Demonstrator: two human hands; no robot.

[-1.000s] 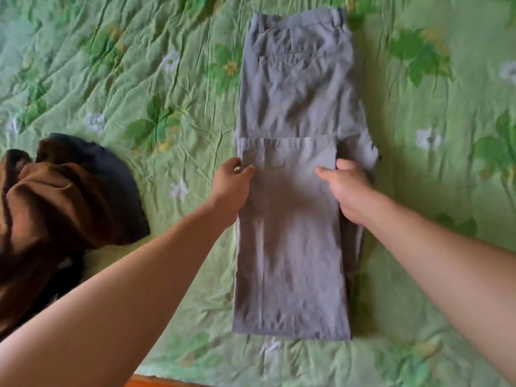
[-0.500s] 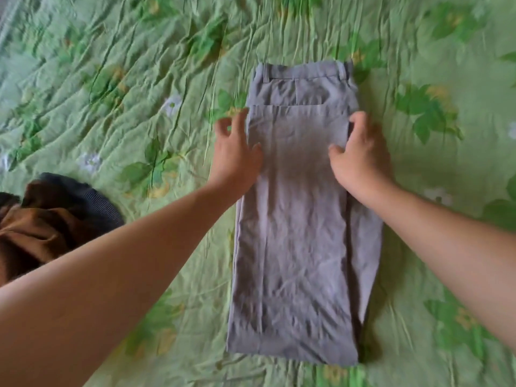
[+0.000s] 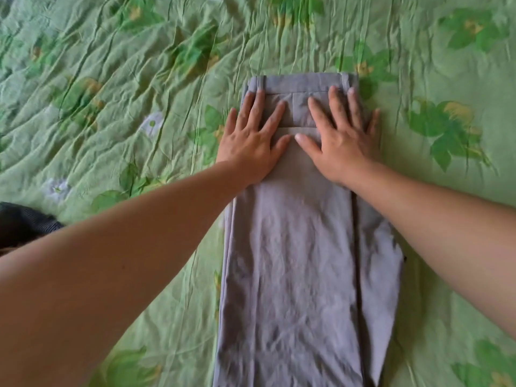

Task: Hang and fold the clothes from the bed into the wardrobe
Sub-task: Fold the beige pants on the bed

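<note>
- we find the grey trousers (image 3: 301, 261) lying flat on a green floral bedspread (image 3: 111, 93), folded lengthwise with the legs doubled up over the seat. the fabric is finely creased.
- the doubled-up hem edge lies just short of the waistband (image 3: 301, 82). two belt loops show.
- left hand (image 3: 251, 143) and right hand (image 3: 340, 143) lie palm down on the far part of the trousers, fingers (image 3: 258, 107) straight and spread, pressing the cloth.
- the left hand overlaps the trousers' left edge onto the bedspread.
- the near end runs out of view. open bedspread lies on both sides and beyond; a dark garment (image 3: 25, 224) sits well apart at the left edge.
- the long axis runs near to far, waistband pointing away from us.
</note>
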